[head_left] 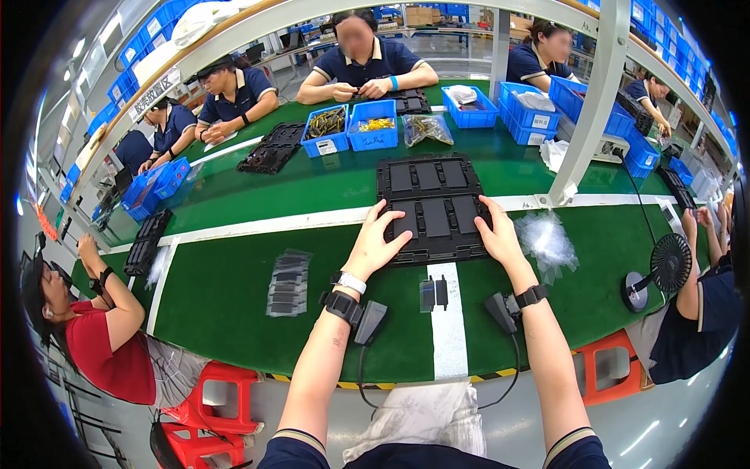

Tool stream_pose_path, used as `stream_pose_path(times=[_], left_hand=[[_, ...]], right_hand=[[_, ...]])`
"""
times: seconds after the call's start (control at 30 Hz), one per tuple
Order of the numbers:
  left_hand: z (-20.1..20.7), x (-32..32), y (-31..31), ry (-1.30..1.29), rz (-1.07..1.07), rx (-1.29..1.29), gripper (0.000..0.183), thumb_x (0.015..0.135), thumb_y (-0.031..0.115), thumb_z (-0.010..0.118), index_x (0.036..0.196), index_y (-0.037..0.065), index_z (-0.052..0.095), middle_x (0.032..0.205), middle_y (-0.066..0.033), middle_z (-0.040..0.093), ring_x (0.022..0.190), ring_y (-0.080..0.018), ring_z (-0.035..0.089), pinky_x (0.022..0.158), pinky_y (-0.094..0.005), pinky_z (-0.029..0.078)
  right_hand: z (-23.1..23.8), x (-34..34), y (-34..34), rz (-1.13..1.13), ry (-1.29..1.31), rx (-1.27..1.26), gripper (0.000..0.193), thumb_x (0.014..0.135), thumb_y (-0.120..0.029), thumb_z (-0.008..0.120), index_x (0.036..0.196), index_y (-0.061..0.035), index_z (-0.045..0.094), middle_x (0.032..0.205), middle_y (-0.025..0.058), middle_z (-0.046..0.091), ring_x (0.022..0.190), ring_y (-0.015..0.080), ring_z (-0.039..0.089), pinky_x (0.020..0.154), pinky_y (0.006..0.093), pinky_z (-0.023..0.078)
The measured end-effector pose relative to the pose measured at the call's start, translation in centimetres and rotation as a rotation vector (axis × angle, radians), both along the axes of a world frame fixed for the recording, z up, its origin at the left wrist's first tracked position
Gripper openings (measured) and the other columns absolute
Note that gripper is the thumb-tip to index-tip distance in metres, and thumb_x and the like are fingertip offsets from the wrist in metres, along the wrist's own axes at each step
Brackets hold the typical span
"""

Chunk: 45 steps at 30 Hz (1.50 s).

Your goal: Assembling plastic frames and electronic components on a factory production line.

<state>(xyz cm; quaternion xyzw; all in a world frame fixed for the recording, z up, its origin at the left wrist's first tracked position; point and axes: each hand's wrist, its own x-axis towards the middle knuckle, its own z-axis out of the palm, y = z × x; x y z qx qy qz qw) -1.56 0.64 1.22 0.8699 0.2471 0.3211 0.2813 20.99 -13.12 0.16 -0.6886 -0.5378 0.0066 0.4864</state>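
A black plastic tray (426, 254) lies on the green bench in front of me, with flat dark rectangular pieces (436, 217) in its compartments. My left hand (380, 244) holds its near left side, thumb and fingers bent over the rim. At the right edge my right hand (500, 234) grips it, thumb on top; some fingertips are hidden. Between my forearms, two small dark strips (434, 294) lie over the white line. An overlapping column of dark pieces in clear film (289, 283) sits left of my left hand. Clear plastic film pieces (548, 241) are heaped beyond my right hand.
Blue bins (373, 139) with small gold parts and a bag of parts (427, 130) stand across the bench. A metal post (590, 109) rises at right, near a black fan (670, 262). Co-workers sit around; red stools (605, 367) are beside the bench.
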Motion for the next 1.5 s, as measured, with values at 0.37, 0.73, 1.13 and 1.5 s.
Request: stream_pose_path(times=[0.37, 0.73, 1.13, 1.5], left_hand=[[-0.06, -0.15, 0.18, 0.031, -0.005, 0.003, 0.044, 0.075, 0.031, 0.068, 0.112, 0.01, 0.056, 0.136, -0.0226, 0.031, 0.125, -0.0386, 0.034, 0.102, -0.0414, 0.033], [0.3, -0.19, -0.15, 0.026, 0.002, -0.016, 0.043, 0.075, 0.03, 0.068, 0.112, 0.01, 0.057, 0.136, -0.0224, 0.032, 0.125, -0.0384, 0.034, 0.101, -0.0417, 0.033], [0.15, -0.12, -0.04, 0.009, -0.001, -0.003, 0.042, 0.074, 0.03, 0.069, 0.111, 0.011, 0.058, 0.134, -0.0236, 0.034, 0.124, -0.0384, 0.035, 0.101, -0.0419, 0.032], [-0.13, -0.01, 0.08, -0.003, 0.0, 0.008, 0.042, 0.075, 0.029, 0.069, 0.111, 0.011, 0.058, 0.134, -0.0238, 0.035, 0.123, -0.0386, 0.036, 0.1, -0.042, 0.033]], right_hand=[[-0.14, -0.11, 0.02, -0.004, -0.004, 0.001, 0.044, 0.081, -0.009, 0.055, 0.123, -0.0027, 0.043, 0.119, 0.0232, 0.049, 0.113, 0.0373, 0.047, 0.096, 0.0378, 0.037], [0.41, -0.23, -0.05, -0.012, -0.005, 0.008, 0.043, 0.081, -0.008, 0.056, 0.122, -0.0021, 0.044, 0.12, 0.0236, 0.049, 0.113, 0.0373, 0.046, 0.097, 0.0381, 0.037], [0.02, -0.2, 0.12, -0.011, 0.024, 0.006, 0.044, 0.081, -0.008, 0.056, 0.122, -0.0028, 0.043, 0.119, 0.0243, 0.049, 0.112, 0.0381, 0.047, 0.096, 0.0387, 0.038], [-0.12, -0.11, 0.09, -0.008, -0.004, 0.015, 0.045, 0.08, -0.008, 0.056, 0.123, -0.0029, 0.043, 0.119, 0.0236, 0.049, 0.112, 0.038, 0.047, 0.096, 0.0385, 0.037]])
